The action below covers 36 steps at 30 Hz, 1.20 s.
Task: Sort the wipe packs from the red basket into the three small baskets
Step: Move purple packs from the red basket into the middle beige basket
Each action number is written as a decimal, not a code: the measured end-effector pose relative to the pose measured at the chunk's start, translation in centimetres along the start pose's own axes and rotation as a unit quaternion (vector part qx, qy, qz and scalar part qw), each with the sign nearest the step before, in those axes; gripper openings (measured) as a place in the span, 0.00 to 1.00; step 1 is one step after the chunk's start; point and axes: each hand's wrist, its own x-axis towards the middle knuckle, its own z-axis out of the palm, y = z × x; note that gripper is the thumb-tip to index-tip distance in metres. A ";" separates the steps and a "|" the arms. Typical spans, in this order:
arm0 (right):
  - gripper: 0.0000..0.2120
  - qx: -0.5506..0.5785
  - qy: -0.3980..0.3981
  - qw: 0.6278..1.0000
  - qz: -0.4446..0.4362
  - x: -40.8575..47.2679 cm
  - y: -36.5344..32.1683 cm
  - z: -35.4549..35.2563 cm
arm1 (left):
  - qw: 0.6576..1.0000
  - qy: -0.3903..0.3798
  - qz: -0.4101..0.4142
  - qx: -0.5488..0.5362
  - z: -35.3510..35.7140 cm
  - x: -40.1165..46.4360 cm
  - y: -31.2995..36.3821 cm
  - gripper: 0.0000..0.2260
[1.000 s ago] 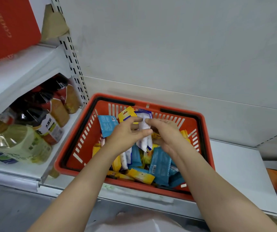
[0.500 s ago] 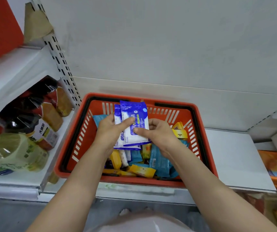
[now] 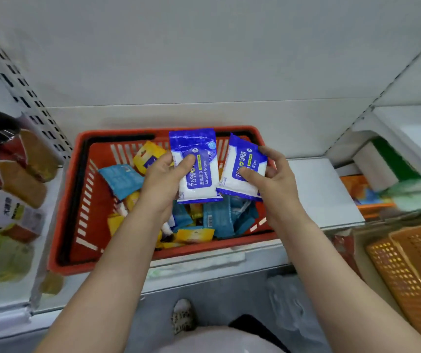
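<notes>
- I see the white shelf [image 3: 318, 189] carrying the red basket [image 3: 82, 189] at the centre of my view; compared with half a second ago the camera has swung toward 3 o'clock, so the basket sits further toward 9 o'clock in frame.
- The swing brings stacked orange perforated baskets [image 3: 407, 271] into view at 4 o'clock, below the shelf edge and well apart from both hands.
- At 9 o'clock, bottles of oil and sauce [image 3: 18, 179] crowd the neighbouring shelf bay, blurred; a slotted upright [image 3: 13, 80] stands between them and the red basket.
- Inside the red basket lies a loose heap of teal packs [image 3: 121, 178] and yellow packs [image 3: 194, 234], under and between my forearms.
- Earlier both hands held one stack of blue packs together; now the stack is split.
- My left hand [image 3: 163, 182] grips the left alcohol wipe pack [image 3: 196, 169] upright above the basket, thumb curled across its front.
- My right hand [image 3: 273, 179] pinches the right alcohol wipe pack [image 3: 242, 169], tilted toward 1 o'clock, thumb on its face and fingers curled round its far edge.
- The two packs sit just beside each other, their lower corners close; I cannot tell whether they touch.
- At 6 o'clock a patterned shoe [image 3: 184, 315] shows on the floor.
</notes>
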 end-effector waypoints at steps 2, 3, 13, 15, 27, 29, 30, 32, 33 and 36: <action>0.22 0.007 0.048 0.999 0.000 -1.0 -0.5 -2.7 | 1.000 -0.020 0.005 0.019 1.8 -1.0 -0.7 0.05; 0.20 0.011 0.074 0.997 -0.003 -1.4 -0.7 -4.1 | 0.999 -0.033 0.009 0.029 2.9 -1.7 -1.1 0.05; 0.32 0.066 0.194 0.975 -0.083 -12.4 -2.2 -26.4 | 0.982 -0.166 0.001 0.094 20.6 -13.0 -9.1 0.05; 0.24 0.054 0.237 0.967 -0.080 -15.8 -2.3 -32.0 | 0.977 -0.190 -0.016 0.098 25.0 -16.7 -12.1 0.05; 0.25 0.156 0.381 0.910 -0.041 -27.9 -0.2 -55.6 | 0.909 -0.345 -0.166 0.164 44.2 -31.7 -25.1 0.10; 0.19 0.164 0.398 0.902 -0.028 -27.2 0.0 -57.6 | 0.887 -0.391 -0.185 0.165 46.7 -31.7 -25.8 0.14; 0.17 0.172 0.405 0.898 -0.017 -26.7 0.1 -58.6 | 0.878 -0.408 -0.189 0.163 48.0 -31.5 -26.2 0.16; 0.15 0.179 0.411 0.894 0.009 -25.4 0.4 -60.6 | 0.869 -0.425 -0.195 0.163 50.6 -31.0 -27.4 0.17; 0.13 0.177 0.407 0.896 0.020 -24.6 0.5 -61.8 | 0.867 -0.426 -0.199 0.165 52.0 -30.6 -28.2 0.17; 0.09 0.164 0.365 0.915 0.056 -22.7 0.4 -65.0 | 0.866 -0.414 -0.209 0.185 56.0 -28.9 -29.7 0.17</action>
